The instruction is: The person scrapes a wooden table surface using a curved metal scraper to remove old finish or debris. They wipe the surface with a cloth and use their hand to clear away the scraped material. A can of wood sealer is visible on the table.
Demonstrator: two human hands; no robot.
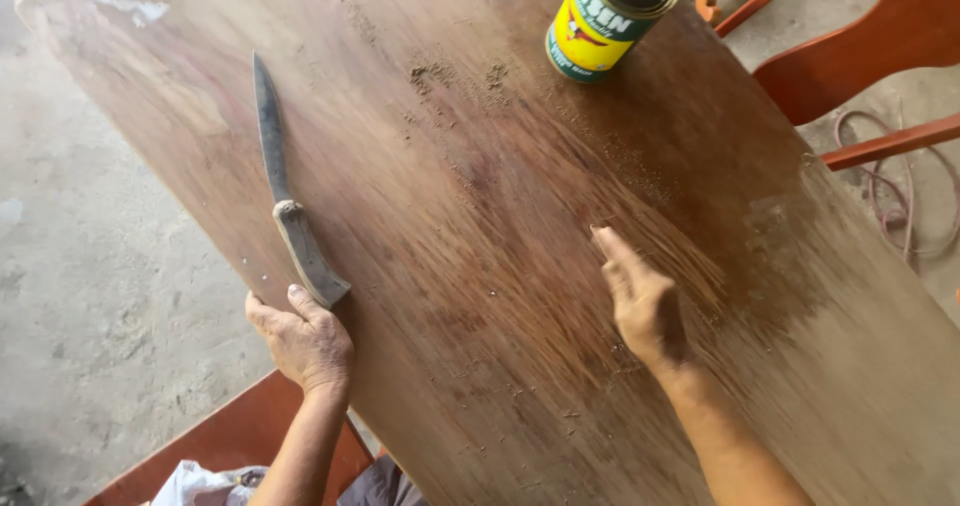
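Observation:
A long brown wooden board [470, 166] fills the view, with a glossy wet-looking streaked patch near its middle. My left hand [303, 341] rests on the board's near left edge, fingers curled over it, just below the wooden handle of a long knife [285, 201] that lies flat on the board. My right hand [640, 301] is on the board's middle with the fingers together and pointing away, the fingertips pressed on the streaked patch. It holds nothing that I can see. An open yellow and green tin can [605, 16] stands on the board's far end.
Orange-red wooden furniture parts [860, 56] stand past the board's right side. A reddish hose [905, 196] coils on the concrete floor [90, 266] there. A red-brown bench [235, 436] with a white bag sits below my left arm. Specks of dust lie near the can.

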